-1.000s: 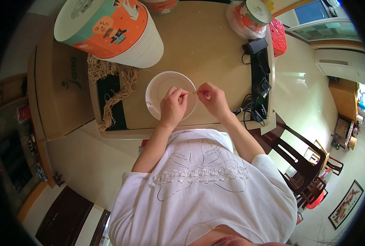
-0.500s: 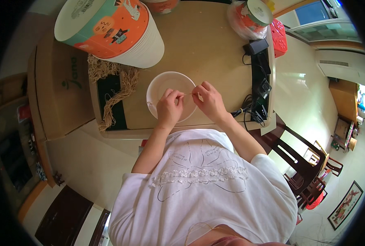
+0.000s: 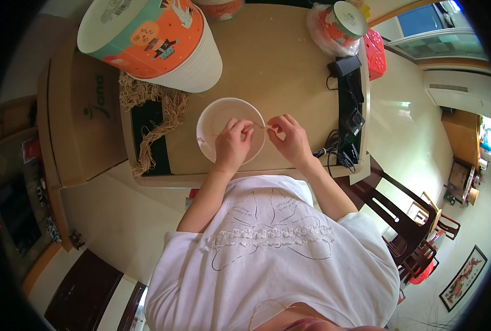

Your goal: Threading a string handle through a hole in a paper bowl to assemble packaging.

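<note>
My inventory of colours, as seen from above:

- Bowl (image 3: 223, 118) under my left hand (image 3: 233, 144): plain white, no pattern.
- Thin stick (image 3: 261, 127) between my left hand and my right hand (image 3: 291, 139): pale, whitish.
- Table (image 3: 278, 66): light tan, unpatterned.
- Large tub (image 3: 163, 47): orange and teal print with small cartoon figures, white ribbed lower part, cream lid.
- Fibre bundle (image 3: 157, 118): straw-beige, lying over a dark green-black mat (image 3: 146, 124).
- Cardboard box (image 3: 85, 116): brown, green print.
- Charger and cables (image 3: 347, 110): black.
- Basket (image 3: 375, 49): red.
- My shirt (image 3: 267, 259): white, thin dark line drawing, white lace band.
- Floor (image 3: 416, 143): glossy cream.
</note>
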Tool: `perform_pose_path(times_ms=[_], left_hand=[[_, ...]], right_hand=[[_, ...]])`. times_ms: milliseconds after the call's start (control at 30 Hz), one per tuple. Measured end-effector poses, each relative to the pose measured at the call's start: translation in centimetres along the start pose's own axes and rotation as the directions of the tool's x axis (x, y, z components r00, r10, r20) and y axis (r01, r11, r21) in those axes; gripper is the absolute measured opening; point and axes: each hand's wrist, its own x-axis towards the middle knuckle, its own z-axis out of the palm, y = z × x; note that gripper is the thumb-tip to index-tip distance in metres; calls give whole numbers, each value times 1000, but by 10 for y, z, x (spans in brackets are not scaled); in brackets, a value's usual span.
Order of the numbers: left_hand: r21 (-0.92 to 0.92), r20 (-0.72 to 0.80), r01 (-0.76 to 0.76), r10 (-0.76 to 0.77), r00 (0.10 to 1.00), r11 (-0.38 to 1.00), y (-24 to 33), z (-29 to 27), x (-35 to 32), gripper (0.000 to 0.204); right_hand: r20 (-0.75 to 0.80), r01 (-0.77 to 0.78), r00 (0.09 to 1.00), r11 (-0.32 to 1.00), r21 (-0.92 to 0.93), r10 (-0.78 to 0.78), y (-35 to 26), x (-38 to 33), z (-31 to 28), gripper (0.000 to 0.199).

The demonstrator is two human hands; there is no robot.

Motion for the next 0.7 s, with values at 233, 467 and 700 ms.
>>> perform_pose_path(times_ms=[233, 467, 700], left_hand=[[17, -28, -34, 34, 999, 999, 8, -5, 1, 9], [187, -68, -71, 85, 994, 980, 4, -19, 4, 5], [210, 2, -114, 117, 993, 971, -6, -24, 8, 3]], right_hand=[[-4, 175, 984, 964, -201, -180, 0, 9, 13, 8], [-7, 155, 987, 948, -277, -163, 3, 9, 16, 4], [-13, 153, 986, 947, -281, -164, 2, 7, 14, 3]])
